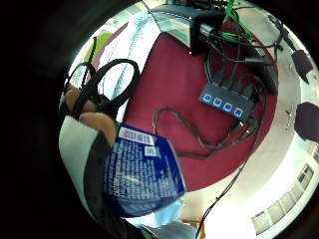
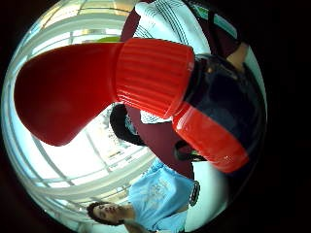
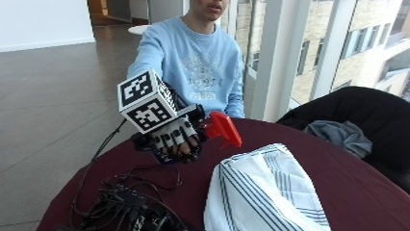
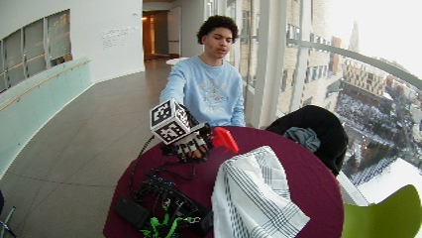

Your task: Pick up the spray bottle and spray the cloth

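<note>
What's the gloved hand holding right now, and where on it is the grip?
The right hand holds the spray bottle by its body, fingers curled round it below the red spray head, lifted above the table beside the striped cloth.

Grey tiled floor (image 4: 73, 168), tall windows (image 4: 369, 74), round maroon table (image 4: 310, 178).

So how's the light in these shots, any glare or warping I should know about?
Wide outside view: the windows blow out white at upper right. Outside view: even daylight; the striped cloth and the red spray head read clearly. Thumb side palm view: heavy fisheye warping, the spray head bulging huge against bright window glare. Little finger side palm view: the bottle's blue label curves, the floor beside the table glares white.
</note>
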